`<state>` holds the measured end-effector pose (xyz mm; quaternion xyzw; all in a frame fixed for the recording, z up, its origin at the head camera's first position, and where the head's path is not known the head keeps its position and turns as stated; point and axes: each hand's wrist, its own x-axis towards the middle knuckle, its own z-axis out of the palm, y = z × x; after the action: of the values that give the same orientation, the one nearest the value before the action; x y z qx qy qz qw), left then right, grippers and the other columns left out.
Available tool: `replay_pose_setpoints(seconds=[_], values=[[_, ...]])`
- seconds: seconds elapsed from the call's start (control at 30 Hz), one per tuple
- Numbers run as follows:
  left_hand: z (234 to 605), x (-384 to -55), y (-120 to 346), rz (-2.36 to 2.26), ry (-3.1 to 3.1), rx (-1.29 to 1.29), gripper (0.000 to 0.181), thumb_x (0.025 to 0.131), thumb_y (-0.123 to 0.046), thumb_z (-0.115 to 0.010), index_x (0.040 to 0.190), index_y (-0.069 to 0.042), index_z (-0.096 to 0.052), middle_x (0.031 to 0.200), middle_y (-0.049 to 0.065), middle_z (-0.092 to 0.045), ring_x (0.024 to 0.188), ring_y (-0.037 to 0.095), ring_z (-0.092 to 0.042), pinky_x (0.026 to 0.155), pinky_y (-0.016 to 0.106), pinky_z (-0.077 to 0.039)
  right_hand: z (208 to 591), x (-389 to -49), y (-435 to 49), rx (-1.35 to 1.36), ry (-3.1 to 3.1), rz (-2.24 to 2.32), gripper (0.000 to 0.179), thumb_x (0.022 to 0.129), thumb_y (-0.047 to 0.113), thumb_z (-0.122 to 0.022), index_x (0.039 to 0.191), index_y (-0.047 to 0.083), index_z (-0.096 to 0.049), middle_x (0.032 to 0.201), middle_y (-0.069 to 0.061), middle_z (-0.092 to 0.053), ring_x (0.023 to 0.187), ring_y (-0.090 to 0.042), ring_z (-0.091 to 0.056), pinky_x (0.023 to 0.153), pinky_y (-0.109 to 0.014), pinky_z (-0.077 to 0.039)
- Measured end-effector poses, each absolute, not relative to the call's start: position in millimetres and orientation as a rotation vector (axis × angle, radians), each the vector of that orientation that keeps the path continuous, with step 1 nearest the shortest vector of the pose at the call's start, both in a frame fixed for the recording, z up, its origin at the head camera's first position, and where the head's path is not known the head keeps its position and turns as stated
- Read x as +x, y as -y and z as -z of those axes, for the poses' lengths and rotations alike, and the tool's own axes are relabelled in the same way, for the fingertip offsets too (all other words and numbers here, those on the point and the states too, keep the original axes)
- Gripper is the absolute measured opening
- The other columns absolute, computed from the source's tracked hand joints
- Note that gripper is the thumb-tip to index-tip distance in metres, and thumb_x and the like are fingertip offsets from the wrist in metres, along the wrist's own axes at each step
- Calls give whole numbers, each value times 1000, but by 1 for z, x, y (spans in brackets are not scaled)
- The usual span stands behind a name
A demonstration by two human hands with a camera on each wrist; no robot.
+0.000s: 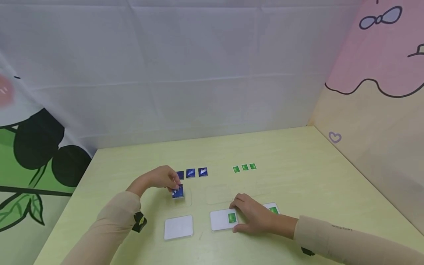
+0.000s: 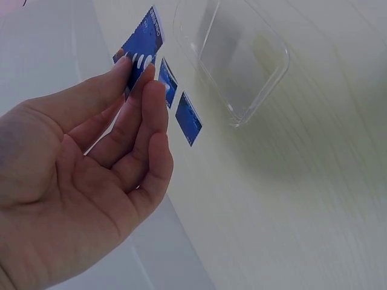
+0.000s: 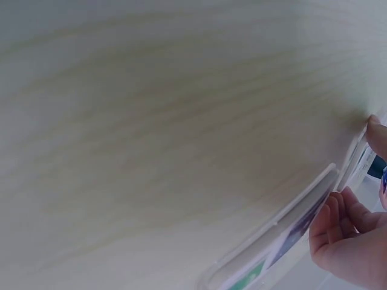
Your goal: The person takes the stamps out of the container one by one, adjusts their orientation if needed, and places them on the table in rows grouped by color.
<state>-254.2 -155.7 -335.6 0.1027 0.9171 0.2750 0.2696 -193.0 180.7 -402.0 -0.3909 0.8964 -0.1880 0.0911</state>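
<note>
Between thumb and fingertips, my left hand [image 1: 161,178] pinches a small blue packet [image 2: 144,45] with a serrated edge and white print. Below it lies a clear plastic tray [image 2: 275,78]. In the head view my right hand [image 1: 253,217] grips the right end of a flat white case [image 1: 218,219], thumb on the near edge and fingers on the far one. A green packet [image 1: 232,218] lies at that end of the case. Beyond the right hand, partly hidden by it, is another white case with a green packet [image 1: 274,210].
Several blue packets [image 1: 202,172] stand in a row at the back left, the leftmost partly behind the left hand. Three green packets [image 1: 244,167] lie at the back right. A plain white case [image 1: 178,227] sits at the front, and another clear tray [image 1: 218,194] lies mid-table.
</note>
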Motion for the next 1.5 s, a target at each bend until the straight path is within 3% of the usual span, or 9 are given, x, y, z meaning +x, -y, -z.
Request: replay_pose_setpoints(seconds=[0.53, 1.1, 1.5], values=[[336, -255, 165, -772, -2476, 280, 8, 89, -10, -65, 90, -3, -69, 84, 6, -71, 72, 12, -65, 78, 38, -53, 405, -193, -181, -1158, -2664, 558, 54, 79, 45, -75, 117, 11, -59, 112, 5, -54, 105, -8, -48, 96, -28, -47], [335, -256, 170, -730, -2499, 260, 7, 89, -11, -65, 88, -4, -68, 84, 5, -70, 71, 13, -63, 73, 30, -49, 403, -193, -181, -1178, -2679, 552, 54, 79, 45, -75, 116, 10, -59, 111, 4, -55, 104, -9, -49, 96, -29, -48], [337, -258, 172, -741, -2494, 262, 7, 89, -10, -65, 87, -4, -68, 84, 5, -70, 70, 13, -63, 74, 32, -52, 401, -192, -181, -1155, -2674, 559, 54, 79, 45, -75, 116, 10, -60, 111, 4, -55, 104, -9, -48, 96, -29, -48]])
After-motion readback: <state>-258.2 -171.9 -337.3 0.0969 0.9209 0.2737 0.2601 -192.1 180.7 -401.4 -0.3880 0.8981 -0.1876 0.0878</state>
